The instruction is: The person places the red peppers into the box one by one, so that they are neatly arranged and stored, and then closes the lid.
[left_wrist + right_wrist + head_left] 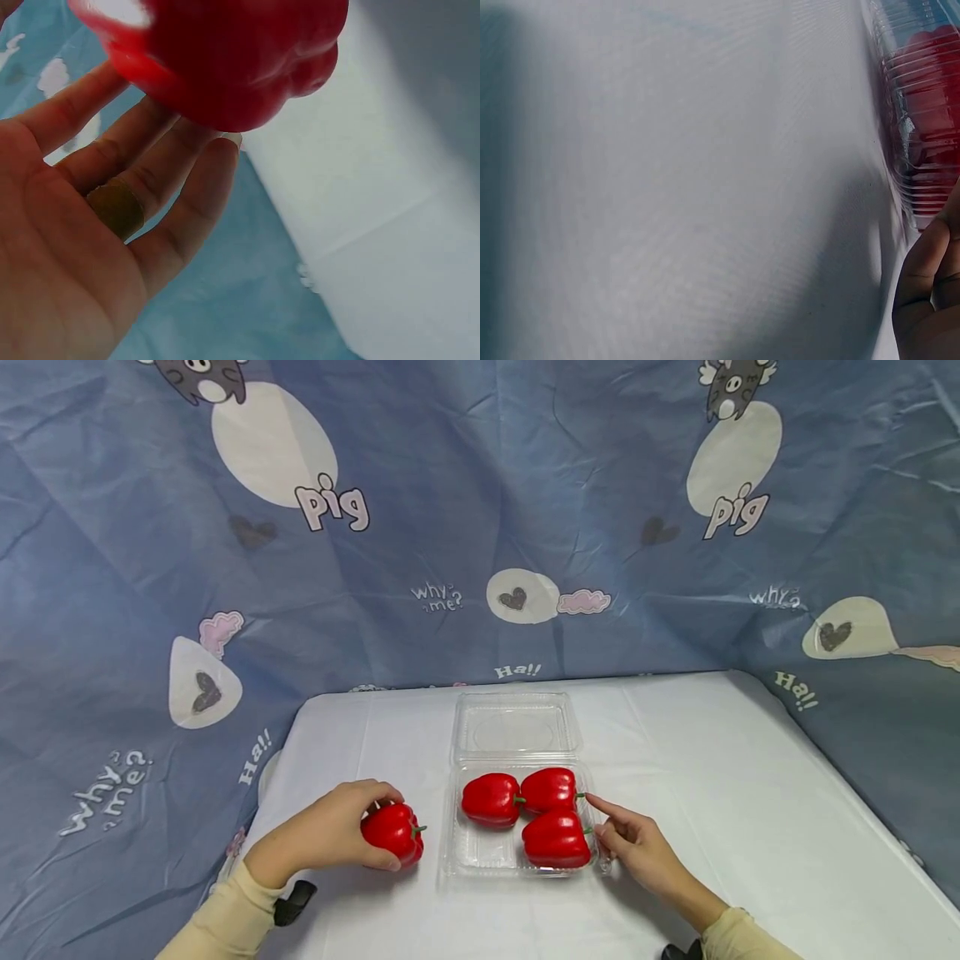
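My left hand (333,828) grips a red bell pepper (395,833) with a green stem, left of the clear plastic container (483,858). Fingers curve along the pepper's far side and the thumb lies on its near side; the left wrist view shows fingertips against its glossy skin. Inside the container's base sit three more red peppers: one at left (490,800), one at back right (550,790) and one at front right (556,841). My right hand (643,853) holds the container's right rim, index finger stretched toward a stem. The right wrist view shows only part of that hand.
The container's hinged lid (516,727) lies folded back behind the base. A white cloth (697,777) covers the table. Behind and beside it hangs a blue printed curtain (420,510).
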Demonstrator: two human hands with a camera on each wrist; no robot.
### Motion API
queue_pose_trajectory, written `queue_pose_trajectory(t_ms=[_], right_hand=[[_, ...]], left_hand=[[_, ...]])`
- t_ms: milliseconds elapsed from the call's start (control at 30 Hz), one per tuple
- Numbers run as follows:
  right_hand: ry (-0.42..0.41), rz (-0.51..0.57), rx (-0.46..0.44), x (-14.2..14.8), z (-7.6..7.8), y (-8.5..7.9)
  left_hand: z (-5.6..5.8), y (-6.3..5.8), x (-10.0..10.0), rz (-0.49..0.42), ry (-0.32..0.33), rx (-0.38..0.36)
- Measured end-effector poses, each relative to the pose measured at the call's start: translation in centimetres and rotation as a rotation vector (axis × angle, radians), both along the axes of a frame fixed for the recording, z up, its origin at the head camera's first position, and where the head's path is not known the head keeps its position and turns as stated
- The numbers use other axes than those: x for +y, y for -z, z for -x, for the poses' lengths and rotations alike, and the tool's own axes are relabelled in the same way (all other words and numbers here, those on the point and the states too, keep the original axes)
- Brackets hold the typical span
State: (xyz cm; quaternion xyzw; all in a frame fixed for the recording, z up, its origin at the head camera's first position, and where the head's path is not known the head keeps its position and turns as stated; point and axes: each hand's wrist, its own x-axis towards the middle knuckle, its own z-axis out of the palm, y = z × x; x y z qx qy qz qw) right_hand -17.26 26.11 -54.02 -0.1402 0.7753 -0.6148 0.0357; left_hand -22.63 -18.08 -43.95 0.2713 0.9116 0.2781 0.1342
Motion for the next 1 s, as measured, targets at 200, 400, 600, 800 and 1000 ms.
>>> queue_pose_trajectory(t_ms=[200, 400, 600, 800, 1000], right_hand=[[-0.002, 0.006, 0.006, 0.0, 0.0, 0.1], [-0.004, 0.007, 0.010, 0.1, 0.0, 0.2], [0.000, -0.001, 0.004, 0.1, 0.1, 0.2], [0.002, 0.005, -0.001, 0.1, 0.2, 0.3], [0.004, 0.004, -0.008, 0.2, 0.2, 0.3]], left_hand=[[0.0, -1.8, 1.5, 0.010, 0.028, 0.069], [0.1, -2.4, 2.8, 0.007, 0.053, 0.082], [0.2, -2.5, 3.8, -0.003, 0.079, 0.073], [0.3, -2.5, 5.3, -0.015, 0.119, 0.076], [0.5, -2.4, 7.1, -0.001, 0.155, 0.099]])
